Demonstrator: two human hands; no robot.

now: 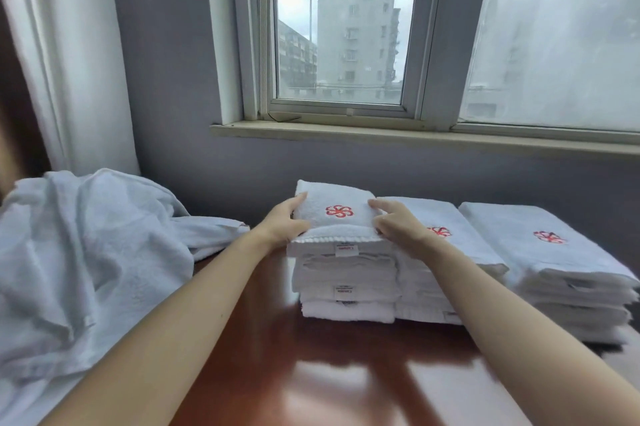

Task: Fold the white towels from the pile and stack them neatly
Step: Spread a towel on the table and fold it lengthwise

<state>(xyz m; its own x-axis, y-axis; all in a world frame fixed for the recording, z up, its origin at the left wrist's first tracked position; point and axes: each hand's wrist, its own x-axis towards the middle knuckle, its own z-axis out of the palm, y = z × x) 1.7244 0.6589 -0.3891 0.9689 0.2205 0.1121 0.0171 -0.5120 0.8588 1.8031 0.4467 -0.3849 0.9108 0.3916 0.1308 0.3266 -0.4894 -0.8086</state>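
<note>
Stacking step: left hand [284,221] and right hand [398,228] each grip a side of the folded towel [334,207], now on top of the leftmost stack [346,290] on the desk [346,373]. Next, likely: square edges, release, pull another from the unfolded pile [86,235]

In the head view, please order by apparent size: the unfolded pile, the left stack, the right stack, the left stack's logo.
1. Pile, largest, but nearest the camera.
2. Right stack and left stack: alike; right is cut off by the frame edge.
3. Logo, smallest.
</note>
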